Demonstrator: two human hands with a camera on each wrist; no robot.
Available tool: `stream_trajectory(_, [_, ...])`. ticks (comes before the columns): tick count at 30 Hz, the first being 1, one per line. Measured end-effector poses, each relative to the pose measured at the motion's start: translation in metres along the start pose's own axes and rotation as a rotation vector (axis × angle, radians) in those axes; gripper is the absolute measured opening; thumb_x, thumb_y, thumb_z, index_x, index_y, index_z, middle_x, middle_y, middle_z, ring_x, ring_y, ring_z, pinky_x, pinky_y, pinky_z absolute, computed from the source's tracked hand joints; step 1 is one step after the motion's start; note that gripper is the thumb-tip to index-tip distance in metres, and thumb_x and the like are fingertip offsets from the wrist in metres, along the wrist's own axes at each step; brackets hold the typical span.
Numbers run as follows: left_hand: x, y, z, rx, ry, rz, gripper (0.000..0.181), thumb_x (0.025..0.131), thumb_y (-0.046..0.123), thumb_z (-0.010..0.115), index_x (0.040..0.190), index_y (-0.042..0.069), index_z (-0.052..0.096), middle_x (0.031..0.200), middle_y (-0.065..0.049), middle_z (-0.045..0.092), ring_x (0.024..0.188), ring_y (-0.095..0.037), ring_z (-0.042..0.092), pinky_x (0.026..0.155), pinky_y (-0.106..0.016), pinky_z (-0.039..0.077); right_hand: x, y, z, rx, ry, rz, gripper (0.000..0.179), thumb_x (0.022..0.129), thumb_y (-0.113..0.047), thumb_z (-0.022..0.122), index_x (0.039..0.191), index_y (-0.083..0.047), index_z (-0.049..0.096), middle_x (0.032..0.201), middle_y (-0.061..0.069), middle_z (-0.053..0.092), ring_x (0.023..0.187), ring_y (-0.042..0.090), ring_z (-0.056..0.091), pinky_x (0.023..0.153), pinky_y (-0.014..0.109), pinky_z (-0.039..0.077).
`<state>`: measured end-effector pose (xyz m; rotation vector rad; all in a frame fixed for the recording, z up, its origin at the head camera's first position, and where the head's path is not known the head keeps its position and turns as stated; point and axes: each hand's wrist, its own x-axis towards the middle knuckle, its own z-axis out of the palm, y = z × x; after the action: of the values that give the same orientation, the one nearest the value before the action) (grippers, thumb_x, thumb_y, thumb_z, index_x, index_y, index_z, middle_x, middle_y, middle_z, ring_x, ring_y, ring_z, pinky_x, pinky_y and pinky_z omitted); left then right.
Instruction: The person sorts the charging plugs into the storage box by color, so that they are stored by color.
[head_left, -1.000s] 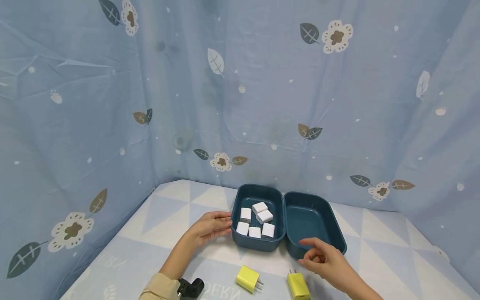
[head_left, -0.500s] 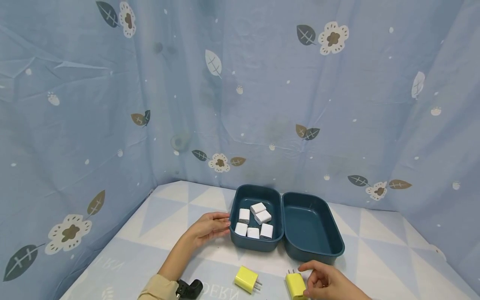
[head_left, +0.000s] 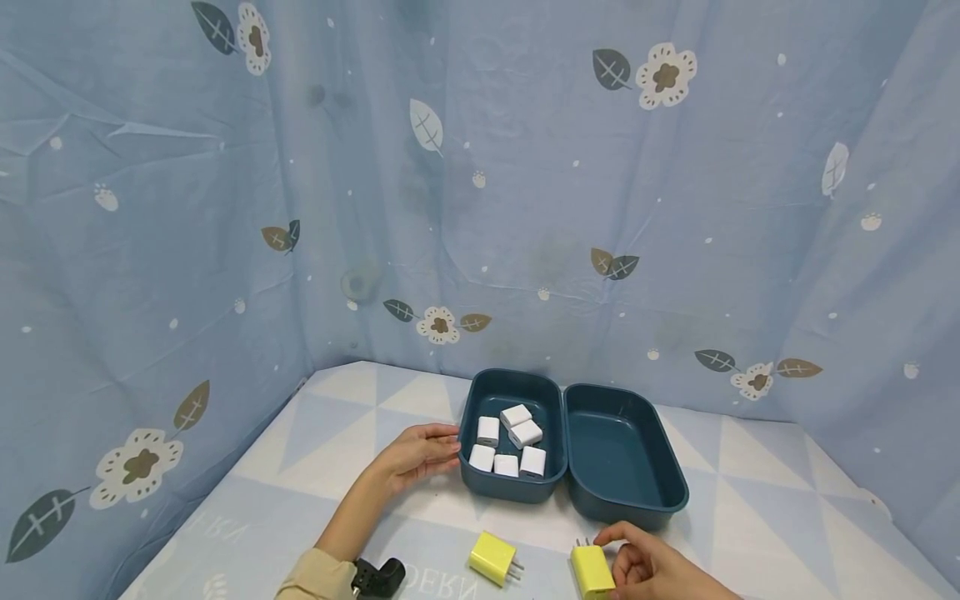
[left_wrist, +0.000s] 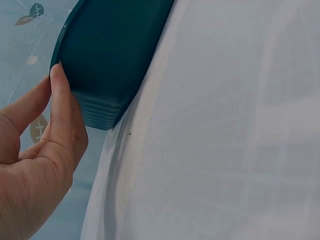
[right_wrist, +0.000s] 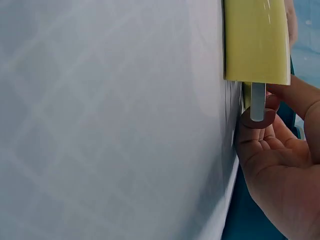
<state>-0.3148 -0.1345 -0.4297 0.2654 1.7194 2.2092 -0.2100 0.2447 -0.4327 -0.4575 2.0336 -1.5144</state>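
Note:
My left hand (head_left: 418,454) rests its extended fingertips against the left wall of a dark teal bin (head_left: 517,490). In the left wrist view, straight fingers (left_wrist: 61,105) meet the bin's side (left_wrist: 110,55) just below its rim. White charger plugs (head_left: 525,433), several of them, lie in this bin. My right hand (head_left: 651,567) pinches a yellow charger plug (head_left: 591,571) on the table, index finger at its pronged end and thumb at its near end. In the right wrist view, another yellow charger plug (right_wrist: 257,40) partly covers my right hand (right_wrist: 285,155).
A second teal bin (head_left: 626,454), with nothing in it, stands against the first one's right side. Left of the pinched plug lies a yellow charger plug (head_left: 495,558). The table (head_left: 322,454) has a triangle-patterned cloth, and a blue curtain (head_left: 525,167) hangs behind.
My right hand has come down from beside the right bin to the yellow charger plug and closed its finger and thumb on it. My left hand stays at the left bin.

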Motion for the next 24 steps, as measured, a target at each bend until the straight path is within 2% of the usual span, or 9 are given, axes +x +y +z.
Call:
stream_trajectory(6, [0.0,0.0,0.0,-0.006,-0.001,0.001,0.044,0.089,-0.004,0.056,0.128,-0.015,0.039,0.112,-0.023,0.056,0.095,-0.023,0.062,0.086,-0.037,0.051,0.0,0.002,-0.001,0.023,-0.016,-0.009,0.048,0.081,-0.003,0.068,0.122,0.001,0.043,0.081,0.007,0.055,0.065,0.017,0.05,0.059,0.016,0.045])
stream_trajectory(12, [0.0,0.001,0.0,-0.007,0.001,0.0,0.044,0.089,-0.004,0.056,0.128,-0.015,0.04,0.113,-0.024,0.056,0.097,-0.025,0.061,0.086,-0.038,0.051,-0.002,0.001,-0.001,0.042,0.013,0.009,0.047,0.081,-0.004,0.067,0.122,0.0,0.044,0.081,0.007,0.055,0.066,0.018,0.051,0.06,0.018,0.046])
stream_trajectory(18, [0.0,0.001,0.0,-0.005,0.006,-0.005,0.044,0.089,-0.004,0.056,0.128,-0.015,0.04,0.111,-0.022,0.056,0.095,-0.024,0.062,0.086,-0.038,0.051,-0.007,-0.009,-0.003,0.009,0.048,0.011,0.052,0.08,-0.01,0.071,0.124,0.0,0.044,0.082,0.008,0.054,0.069,0.019,0.051,0.059,0.019,0.046])
stream_trajectory(20, [0.0,0.001,0.0,-0.004,0.009,-0.008,0.044,0.089,-0.004,0.056,0.128,-0.015,0.04,0.11,-0.021,0.056,0.094,-0.023,0.062,0.086,-0.038,0.051,-0.01,-0.014,-0.005,-0.008,0.058,-0.004,0.053,0.081,-0.011,0.071,0.124,0.001,0.044,0.081,0.007,0.054,0.068,0.018,0.051,0.057,0.019,0.045])
stream_trajectory(24, [0.0,0.001,0.0,-0.006,0.015,-0.009,0.043,0.088,-0.004,0.057,0.127,-0.014,0.04,0.106,-0.018,0.057,0.092,-0.022,0.063,0.085,-0.037,0.052,-0.016,-0.024,-0.01,-0.016,0.019,-0.09,0.052,0.085,-0.009,0.066,0.126,0.005,0.038,0.081,0.008,0.054,0.064,0.013,0.049,0.052,0.019,0.043])
